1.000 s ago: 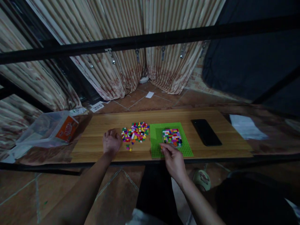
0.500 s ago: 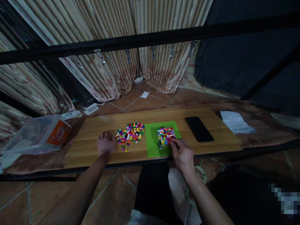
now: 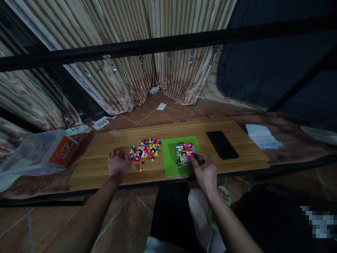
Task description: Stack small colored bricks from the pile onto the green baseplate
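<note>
My left hand [image 3: 118,162] rests palm down on the wooden board, fingers curled in, left of a heap of small coloured building bricks [image 3: 150,150]. Nothing shows in it. A green studded baseplate [image 3: 170,168] lies right of the heap. On it sits a block built of many coloured bricks [image 3: 184,153], with a dark edge along its left side. My right hand [image 3: 206,170] is at the block's lower right corner, thumb and forefinger bent towards each other in a pinch. Something dark shows between them, too small to make out.
A black phone [image 3: 222,144] lies right of the baseplate on the wooden board [image 3: 105,140]. A clear plastic bin [image 3: 34,149] with an orange label stands at the left. White paper [image 3: 263,136] lies beyond the board's right end. A dark bar [image 3: 168,45] crosses in front of the curtains.
My right forefinger has shifted slightly away from the block's top, and a dark spot now shows between finger and thumb. My left hand stays in place. The view has shifted slightly.
</note>
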A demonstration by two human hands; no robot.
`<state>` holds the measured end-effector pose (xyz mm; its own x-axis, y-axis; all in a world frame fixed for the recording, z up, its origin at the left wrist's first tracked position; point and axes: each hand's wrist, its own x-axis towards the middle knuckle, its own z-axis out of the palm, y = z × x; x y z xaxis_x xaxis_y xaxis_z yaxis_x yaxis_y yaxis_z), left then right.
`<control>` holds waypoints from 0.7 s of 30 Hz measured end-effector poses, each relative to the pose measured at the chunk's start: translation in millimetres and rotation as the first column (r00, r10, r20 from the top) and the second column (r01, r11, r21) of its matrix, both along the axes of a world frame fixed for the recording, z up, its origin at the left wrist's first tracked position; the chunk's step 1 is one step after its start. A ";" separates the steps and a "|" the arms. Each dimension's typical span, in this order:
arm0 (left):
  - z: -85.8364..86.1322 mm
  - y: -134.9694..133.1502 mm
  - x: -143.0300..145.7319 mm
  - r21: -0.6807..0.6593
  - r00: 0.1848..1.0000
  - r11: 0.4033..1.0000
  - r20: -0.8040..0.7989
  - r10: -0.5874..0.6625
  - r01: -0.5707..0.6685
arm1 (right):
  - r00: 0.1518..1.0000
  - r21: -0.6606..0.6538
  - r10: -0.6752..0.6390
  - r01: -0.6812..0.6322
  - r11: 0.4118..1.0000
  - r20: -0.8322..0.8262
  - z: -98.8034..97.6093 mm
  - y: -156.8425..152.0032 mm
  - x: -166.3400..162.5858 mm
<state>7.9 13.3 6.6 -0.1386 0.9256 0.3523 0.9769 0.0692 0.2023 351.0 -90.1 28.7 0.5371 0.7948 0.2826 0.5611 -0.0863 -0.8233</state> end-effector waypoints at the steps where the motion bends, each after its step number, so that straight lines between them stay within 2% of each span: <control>1: 0.3 -0.1 0.0 0.001 1.000 1.000 -0.002 -0.004 0.004 | 0.996 -0.006 -0.034 0.034 0.999 -0.077 -3.5 1.6 1.5; 4: -0.1 0.1 -0.8 0.012 1.000 1.000 -0.006 -0.008 0.008 | 0.945 -0.026 -0.073 0.068 0.997 -0.318 -15.5 8.0 6.0; 7: -1.3 0.7 -1.9 0.014 1.000 1.000 -0.008 -0.018 0.019 | 0.885 -0.015 -0.025 0.020 1.000 -0.465 -22.9 14.6 8.1; 15: -1.2 -0.3 -1.9 0.012 1.000 1.000 -0.016 -0.003 0.003 | 0.757 0.019 0.029 -0.022 1.000 -0.653 -16.7 22.3 6.0; 21: 0.4 0.2 -1.5 -0.002 0.999 1.000 -0.037 -0.008 0.008 | 0.727 0.007 0.027 -0.030 1.000 -0.686 -10.2 21.1 4.4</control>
